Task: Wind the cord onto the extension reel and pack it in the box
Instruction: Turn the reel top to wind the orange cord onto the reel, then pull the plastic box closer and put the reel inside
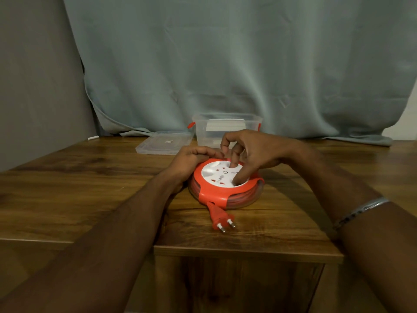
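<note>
**Reel held flat, two hands, cord wound**

Left hand (194, 160): clasped over the far-left rim of the reel (225, 186), fingers curled on the red housing, pressing it to the table (90, 188).

Right hand (246, 152): loose above the reel, grasping nothing; one fingertip set in the white socket face (222, 173) near its far edge, thumb touching the face's near-right edge, remaining fingers bent and lifted clear.

Reel: round, red frame, white centre with sockets; lies flat directly beneath both hands.

Cord (246, 196): red, coiled inside the reel, showing through the clear rim below and to the right of the right thumb.

Plug (220, 219): red, two metal pins; on the table just nearer the person than the reel, joined to it by a short cord tail, pins pointing toward the table's near edge.

Box (225, 132): clear plastic, red latches, open; stands just beyond the hands, partly hidden by the right hand.

Lid (163, 143): clear, flat on the table, beyond the left hand, beside the box's left side.

Bracelet (358, 211): silver, on the right forearm.

Curtain (225, 64): grey-green, behind the box.
</note>
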Demonstrator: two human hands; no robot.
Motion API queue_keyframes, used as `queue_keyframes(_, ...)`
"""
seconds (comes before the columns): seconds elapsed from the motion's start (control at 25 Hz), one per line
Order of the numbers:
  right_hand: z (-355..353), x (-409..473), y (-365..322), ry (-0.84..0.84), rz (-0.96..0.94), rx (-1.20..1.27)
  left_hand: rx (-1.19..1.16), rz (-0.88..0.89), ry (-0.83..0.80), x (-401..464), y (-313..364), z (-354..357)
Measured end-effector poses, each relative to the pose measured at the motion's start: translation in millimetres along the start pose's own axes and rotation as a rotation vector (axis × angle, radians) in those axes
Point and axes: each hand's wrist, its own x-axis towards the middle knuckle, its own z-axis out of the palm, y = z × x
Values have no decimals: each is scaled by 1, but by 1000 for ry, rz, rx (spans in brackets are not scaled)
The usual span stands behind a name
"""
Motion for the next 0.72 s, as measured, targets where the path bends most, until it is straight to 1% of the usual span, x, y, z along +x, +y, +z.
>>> queue_keyframes(0.08,7,1,-7,3,13,-37,16,14,-13,0,-1,-2)
queue_keyframes(0.24,18,7,-16,83,-66,-126,-3,29,-14,-1,-3,-4)
queue_keyframes(0.4,27,9,-19,78,-97,-156,16,22,24,-4,1,0)
queue_keyframes(0.52,26,7,-19,52,-69,-52,-31,-10,32,-9,5,3)
queue_keyframes(0.6,21,2,-16,18,-46,64,10,-29,20,-13,10,3)
queue_keyframes(0.64,20,2,-13,35,-49,146,44,-25,5,-15,11,2)
queue_keyframes(0.68,19,3,-9,93,-56,222,77,-11,-16,-16,13,3)
queue_keyframes(0.72,18,3,-4,189,-65,270,115,10,-39,-18,15,4)
